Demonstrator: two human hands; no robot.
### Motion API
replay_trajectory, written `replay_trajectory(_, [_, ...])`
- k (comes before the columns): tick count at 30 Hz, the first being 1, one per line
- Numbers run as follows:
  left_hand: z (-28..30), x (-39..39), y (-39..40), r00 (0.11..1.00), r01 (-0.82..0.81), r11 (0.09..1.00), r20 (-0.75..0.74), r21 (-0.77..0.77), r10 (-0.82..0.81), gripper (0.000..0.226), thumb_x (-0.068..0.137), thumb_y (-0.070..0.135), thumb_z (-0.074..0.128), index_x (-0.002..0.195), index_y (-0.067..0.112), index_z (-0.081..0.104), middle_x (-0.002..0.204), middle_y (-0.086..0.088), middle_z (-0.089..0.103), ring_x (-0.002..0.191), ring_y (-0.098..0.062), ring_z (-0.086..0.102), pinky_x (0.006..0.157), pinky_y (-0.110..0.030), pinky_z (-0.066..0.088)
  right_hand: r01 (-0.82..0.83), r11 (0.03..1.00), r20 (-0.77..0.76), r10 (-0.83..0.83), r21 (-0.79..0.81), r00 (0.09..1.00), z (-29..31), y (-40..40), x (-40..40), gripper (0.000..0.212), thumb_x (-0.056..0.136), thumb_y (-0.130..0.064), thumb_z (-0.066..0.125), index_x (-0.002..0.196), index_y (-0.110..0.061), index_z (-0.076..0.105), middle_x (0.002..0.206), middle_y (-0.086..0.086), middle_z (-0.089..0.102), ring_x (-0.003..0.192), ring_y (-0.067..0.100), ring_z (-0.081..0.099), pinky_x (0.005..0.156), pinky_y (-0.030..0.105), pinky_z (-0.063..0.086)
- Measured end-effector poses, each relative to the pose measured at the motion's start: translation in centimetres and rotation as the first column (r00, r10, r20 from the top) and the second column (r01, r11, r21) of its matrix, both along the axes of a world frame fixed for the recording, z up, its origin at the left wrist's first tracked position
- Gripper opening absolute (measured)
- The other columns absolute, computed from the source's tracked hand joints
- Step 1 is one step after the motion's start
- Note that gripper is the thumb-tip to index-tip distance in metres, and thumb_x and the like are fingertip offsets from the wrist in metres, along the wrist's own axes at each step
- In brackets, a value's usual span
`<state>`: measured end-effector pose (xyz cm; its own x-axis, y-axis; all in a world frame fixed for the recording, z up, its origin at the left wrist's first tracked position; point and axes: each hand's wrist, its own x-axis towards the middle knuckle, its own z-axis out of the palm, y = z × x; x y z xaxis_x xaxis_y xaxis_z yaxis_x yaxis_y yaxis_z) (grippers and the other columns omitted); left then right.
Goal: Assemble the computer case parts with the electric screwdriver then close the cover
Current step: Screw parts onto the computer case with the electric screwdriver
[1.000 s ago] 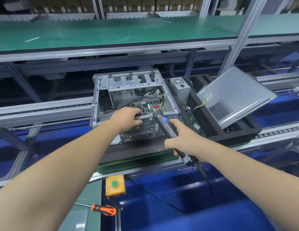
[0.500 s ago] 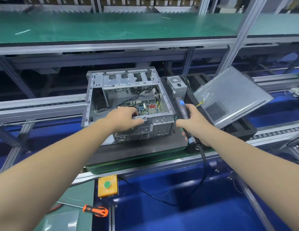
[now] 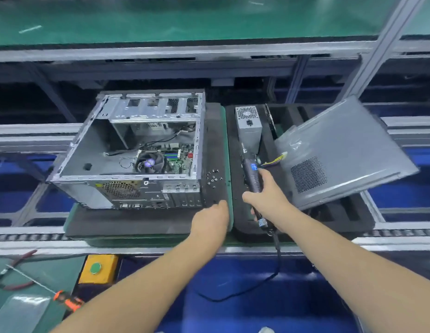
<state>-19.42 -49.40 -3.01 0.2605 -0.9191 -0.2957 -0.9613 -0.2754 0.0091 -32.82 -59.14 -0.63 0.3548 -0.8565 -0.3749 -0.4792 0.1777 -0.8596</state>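
Observation:
The open grey computer case [image 3: 89, 188] lies on a black foam mat [image 3: 137, 224], its motherboard and fan showing inside. Several loose screws [image 3: 213, 178] are scattered on the mat to the right of the case. My left hand [image 3: 212, 216] hovers over the mat's front right corner, just below the screws, with its fingers loosely bent and nothing visible in them. My right hand [image 3: 268, 197] grips the black electric screwdriver [image 3: 252, 173], tip pointing away over the black foam tray [image 3: 245, 227]. The grey cover panel [image 3: 341, 152] leans tilted in that tray.
A power supply [image 3: 248, 123] with coloured wires stands in the tray behind the screwdriver. The screwdriver's cable hangs down in front. At lower left are a yellow box with a green button [image 3: 96, 269], an orange-handled screwdriver [image 3: 67, 300] and red pliers [image 3: 14, 272]. A green shelf runs overhead.
My left hand has left the case's rear edge and moved right and nearer, to the mat corner by the screws. My right hand carried the screwdriver right, away from the case, over the tray.

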Motion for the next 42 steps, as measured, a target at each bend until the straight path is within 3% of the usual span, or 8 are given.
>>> replay_trajectory(6, [-2.1, -1.7, -3.1, 0.964, -0.26, 0.965, 0.065, 0.026, 0.258, 0.045, 0.086, -0.004, 0.062, 0.127, 0.001, 0.046, 0.121, -0.012, 0.064, 0.105, -0.032, 0.071, 0.076, -0.038, 0.055, -0.197, 0.978, -0.018, 0.199, 0.065, 0.98, -1.4, -2.0, -1.1, 0.083, 0.082, -0.019, 0.067, 0.152, -0.042, 0.03, 0.099, 0.01, 0.064, 0.056, 0.02, 0.063, 0.05, 0.031, 0.055])
replay_trajectory(11, [-1.7, -1.3, -3.7, 0.95, -0.295, 0.954, 0.12, 0.052, 0.287, 0.047, 0.082, -0.005, 0.066, 0.125, 0.003, 0.047, 0.125, -0.013, 0.056, 0.102, -0.034, 0.072, 0.065, -0.037, 0.048, -0.306, 0.949, -0.027, 0.309, 0.07, 0.951, -1.4, -2.7, -0.9, 0.083, 0.083, -0.017, 0.068, 0.153, -0.041, 0.029, 0.102, 0.012, 0.063, 0.054, 0.02, 0.063, 0.048, 0.027, 0.051])
replay_trajectory(17, [-1.9, -1.4, -4.8, 0.938, -0.325, 0.942, 0.156, 0.08, 0.31, 0.045, 0.087, -0.002, 0.064, 0.129, -0.001, 0.048, 0.13, -0.016, 0.056, 0.106, -0.033, 0.07, 0.074, -0.04, 0.055, -0.358, 0.93, 0.058, 0.354, 0.089, 0.934, -1.4, -2.6, -0.7, 0.078, 0.079, -0.017, 0.066, 0.145, -0.043, 0.034, 0.099, 0.012, 0.061, 0.051, 0.021, 0.06, 0.052, 0.034, 0.056])
replay_trajectory(21, [-1.5, -1.7, -5.7, 0.921, -0.381, 0.923, 0.111, 0.057, 0.373, 0.047, 0.095, 0.002, 0.059, 0.138, -0.004, 0.042, 0.138, -0.018, 0.052, 0.115, -0.033, 0.067, 0.086, -0.04, 0.055, -0.362, 0.928, 0.088, 0.355, 0.086, 0.931, -1.5, -2.0, -1.2, 0.078, 0.076, -0.019, 0.066, 0.142, -0.046, 0.035, 0.099, 0.01, 0.061, 0.049, 0.018, 0.06, 0.049, 0.032, 0.055])
replay_trajectory(25, [1.6, -2.8, -6.2, 0.889, -0.457, 0.878, -0.115, -0.145, 0.443, 0.02, 0.098, 0.004, 0.046, 0.117, 0.007, 0.05, 0.115, -0.014, 0.063, 0.101, -0.035, 0.067, 0.078, -0.041, 0.05, -0.366, 0.93, 0.091, 0.361, 0.043, 0.928, -0.8, -1.8, -1.5, 0.081, 0.07, -0.023, 0.067, 0.142, -0.045, 0.038, 0.1, 0.004, 0.062, 0.053, 0.009, 0.059, 0.052, 0.03, 0.054])
replay_trajectory(29, [6.2, -2.1, -4.5, 0.688, -0.684, 0.633, -0.608, -0.362, 0.396, 0.01, 0.094, 0.013, 0.054, 0.099, 0.022, 0.057, 0.087, 0.003, 0.066, 0.08, -0.021, 0.065, 0.068, -0.035, 0.048, -0.393, 0.919, 0.085, 0.393, -0.023, 0.916, 1.5, -2.1, -1.7, 0.081, 0.068, -0.031, 0.066, 0.141, -0.049, 0.036, 0.106, -0.001, 0.065, 0.071, 0.017, 0.063, 0.067, 0.037, 0.058])
replay_trajectory(35, [12.6, 2.4, -5.4, 0.214, -0.957, 0.23, -0.967, -0.179, 0.139, 0.015, 0.096, 0.006, 0.06, 0.103, 0.009, 0.073, 0.086, -0.008, 0.075, 0.074, -0.011, 0.073, 0.075, -0.029, 0.062, -0.452, 0.883, 0.12, 0.466, -0.126, 0.877, 5.7, -1.1, 0.0, 0.059, 0.085, -0.044, 0.069, 0.132, -0.059, 0.037, 0.109, -0.018, 0.065, 0.082, 0.007, 0.067, 0.064, 0.022, 0.05])
replay_trajectory(42, [16.7, 6.8, -5.1, -0.037, -0.969, 0.244, -0.999, 0.044, 0.035, 0.012, 0.094, 0.013, 0.072, 0.105, 0.007, 0.071, 0.092, -0.009, 0.076, 0.079, -0.015, 0.073, 0.061, -0.028, 0.061, -0.496, 0.836, 0.148, 0.535, -0.233, 0.832, 9.0, -0.1, 3.3, 0.052, 0.092, -0.041, 0.06, 0.136, -0.056, 0.039, 0.107, -0.01, 0.068, 0.072, 0.014, 0.068, 0.067, 0.032, 0.055])
